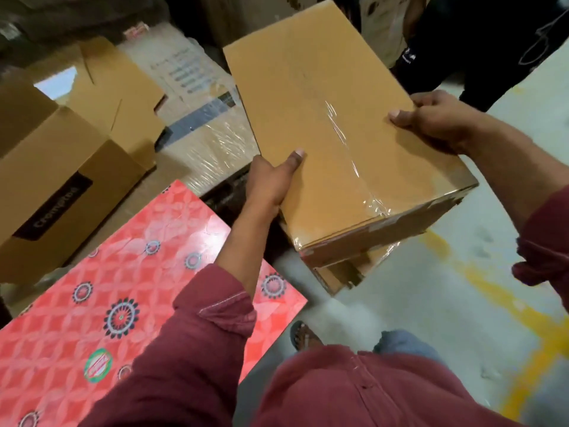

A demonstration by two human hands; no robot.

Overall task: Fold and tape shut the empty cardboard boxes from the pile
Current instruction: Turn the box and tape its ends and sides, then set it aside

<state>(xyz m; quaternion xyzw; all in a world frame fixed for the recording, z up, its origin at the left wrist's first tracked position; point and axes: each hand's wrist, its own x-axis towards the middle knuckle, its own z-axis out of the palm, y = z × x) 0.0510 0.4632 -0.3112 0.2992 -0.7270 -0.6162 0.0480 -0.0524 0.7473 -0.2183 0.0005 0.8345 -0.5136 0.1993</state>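
Red floral-patterned glossy board [129, 303] lower left; pale concrete floor [400, 303] with yellow painted line [498, 291]; black fabric garment [492, 41] top right.

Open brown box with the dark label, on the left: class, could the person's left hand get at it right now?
Probably not yet. The left hand grips the taped box together with the right hand. The open box has nothing blocking it, though.

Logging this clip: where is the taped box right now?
In the head view, the taped box is centre-right, held between the left hand and right hand, above the floor.
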